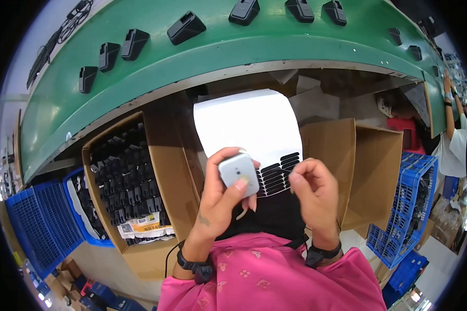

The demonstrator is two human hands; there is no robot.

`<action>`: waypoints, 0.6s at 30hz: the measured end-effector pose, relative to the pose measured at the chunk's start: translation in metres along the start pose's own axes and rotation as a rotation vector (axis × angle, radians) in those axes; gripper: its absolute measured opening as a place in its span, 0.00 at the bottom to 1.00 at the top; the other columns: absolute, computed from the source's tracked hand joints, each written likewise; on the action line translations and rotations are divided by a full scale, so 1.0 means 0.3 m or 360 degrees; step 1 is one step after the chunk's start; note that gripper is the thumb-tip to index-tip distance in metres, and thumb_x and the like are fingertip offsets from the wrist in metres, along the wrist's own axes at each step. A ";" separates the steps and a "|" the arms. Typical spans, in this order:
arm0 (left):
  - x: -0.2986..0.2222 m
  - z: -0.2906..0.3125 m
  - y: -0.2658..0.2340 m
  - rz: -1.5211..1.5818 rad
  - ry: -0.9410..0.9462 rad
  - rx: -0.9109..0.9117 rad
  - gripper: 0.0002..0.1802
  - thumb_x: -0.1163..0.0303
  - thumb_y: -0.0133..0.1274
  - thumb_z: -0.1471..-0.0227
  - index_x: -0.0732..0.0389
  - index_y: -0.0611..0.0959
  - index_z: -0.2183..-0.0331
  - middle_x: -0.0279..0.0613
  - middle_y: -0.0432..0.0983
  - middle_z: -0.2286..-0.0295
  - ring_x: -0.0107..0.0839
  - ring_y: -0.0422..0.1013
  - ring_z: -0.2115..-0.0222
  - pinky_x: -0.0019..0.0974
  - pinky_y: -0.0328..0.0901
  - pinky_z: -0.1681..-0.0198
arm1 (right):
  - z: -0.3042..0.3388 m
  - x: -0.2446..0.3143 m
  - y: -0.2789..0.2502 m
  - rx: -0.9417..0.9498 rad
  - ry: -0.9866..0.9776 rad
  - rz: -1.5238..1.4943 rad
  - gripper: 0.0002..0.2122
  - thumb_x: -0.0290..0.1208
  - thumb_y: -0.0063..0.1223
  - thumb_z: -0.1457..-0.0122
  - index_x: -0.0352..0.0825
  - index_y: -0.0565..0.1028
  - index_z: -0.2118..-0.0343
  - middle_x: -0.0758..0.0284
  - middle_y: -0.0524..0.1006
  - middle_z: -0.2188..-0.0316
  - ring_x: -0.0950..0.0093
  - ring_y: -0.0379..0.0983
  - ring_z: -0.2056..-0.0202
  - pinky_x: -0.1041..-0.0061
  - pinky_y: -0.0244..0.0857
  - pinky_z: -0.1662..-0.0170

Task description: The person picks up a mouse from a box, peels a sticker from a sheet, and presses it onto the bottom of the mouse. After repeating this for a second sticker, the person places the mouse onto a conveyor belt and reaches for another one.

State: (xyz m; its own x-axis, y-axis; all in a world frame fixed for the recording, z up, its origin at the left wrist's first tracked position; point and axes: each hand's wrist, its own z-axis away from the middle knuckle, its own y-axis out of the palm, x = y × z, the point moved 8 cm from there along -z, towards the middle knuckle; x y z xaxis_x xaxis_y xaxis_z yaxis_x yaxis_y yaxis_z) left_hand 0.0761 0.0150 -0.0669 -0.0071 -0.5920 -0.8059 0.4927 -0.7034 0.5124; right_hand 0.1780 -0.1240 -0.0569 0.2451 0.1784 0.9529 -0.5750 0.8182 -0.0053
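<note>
My left hand (217,193) grips a pale grey rounded device (238,173) with small dark dots on its face, the thumb lying across it. To its right my right hand (315,196) is closed in a pinch, its fingers curled. Whether a small piece sits between those fingertips cannot be made out. Beneath both hands a white sheet (246,122) lies over my lap and reaches toward the table. Rows of black elongated stickers (273,178) show on its near right part, beside the right fingertips. Part of the sheet is hidden by the left hand and the device.
Black wedge-shaped housings (186,27) stand spaced along a green table (155,65) ahead. At my left is a cardboard box (163,171) packed with black parts, with a blue crate (46,220) beyond. Another cardboard box (368,179) and blue crate (407,205) stand right. Another person's arm (448,101) shows far right.
</note>
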 end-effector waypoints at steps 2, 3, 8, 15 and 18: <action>-0.022 0.029 0.031 -0.0161 -0.0092 0.0054 0.28 0.73 0.46 0.46 0.59 0.56 0.46 0.54 0.68 0.58 0.30 0.68 0.78 0.28 0.65 0.77 | 0.014 0.062 0.013 0.0176 0.0185 -0.0264 0.02 0.19 0.48 0.42 0.29 0.68 0.68 0.70 0.70 0.75 0.85 0.66 0.75 0.86 0.62 0.72; -0.017 0.047 0.048 -0.0319 -0.0180 0.0114 0.28 0.74 0.45 0.46 0.59 0.56 0.46 0.52 0.68 0.59 0.29 0.68 0.78 0.27 0.64 0.77 | 0.017 0.104 0.017 0.0173 0.0198 -0.0259 0.02 0.19 0.48 0.42 0.29 0.68 0.68 0.70 0.70 0.75 0.85 0.66 0.75 0.86 0.62 0.72; -0.037 0.083 0.106 -0.0412 -0.0255 0.0267 0.26 0.74 0.45 0.43 0.60 0.58 0.44 0.41 0.68 0.65 0.22 0.64 0.73 0.27 0.62 0.69 | 0.038 0.196 0.096 0.0537 0.0351 -0.0152 0.04 0.20 0.49 0.43 0.26 0.67 0.68 0.65 0.74 0.79 0.81 0.71 0.78 0.83 0.67 0.72; -0.039 0.096 0.135 -0.0497 -0.0230 0.0331 0.27 0.73 0.45 0.43 0.64 0.58 0.45 0.49 0.68 0.58 0.34 0.69 0.60 0.35 0.63 0.54 | 0.046 0.179 0.082 0.0458 0.0307 -0.0195 0.04 0.20 0.48 0.43 0.25 0.67 0.67 0.62 0.75 0.77 0.78 0.73 0.76 0.81 0.70 0.70; -0.037 0.096 0.131 -0.0615 -0.0189 0.0354 0.26 0.73 0.45 0.43 0.65 0.58 0.45 0.51 0.68 0.57 0.38 0.69 0.57 0.37 0.62 0.52 | 0.045 0.173 0.084 0.0486 0.0285 -0.0160 0.04 0.19 0.48 0.43 0.25 0.67 0.68 0.62 0.75 0.77 0.78 0.73 0.76 0.81 0.70 0.69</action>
State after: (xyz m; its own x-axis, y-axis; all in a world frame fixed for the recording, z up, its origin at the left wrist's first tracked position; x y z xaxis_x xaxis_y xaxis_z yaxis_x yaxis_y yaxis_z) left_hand 0.0706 -0.0172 -0.0292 -0.2595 -0.3013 -0.9175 0.2355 -0.9412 0.2424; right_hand 0.1656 -0.1014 -0.0035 0.4296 0.2206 0.8757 -0.7409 0.6405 0.2021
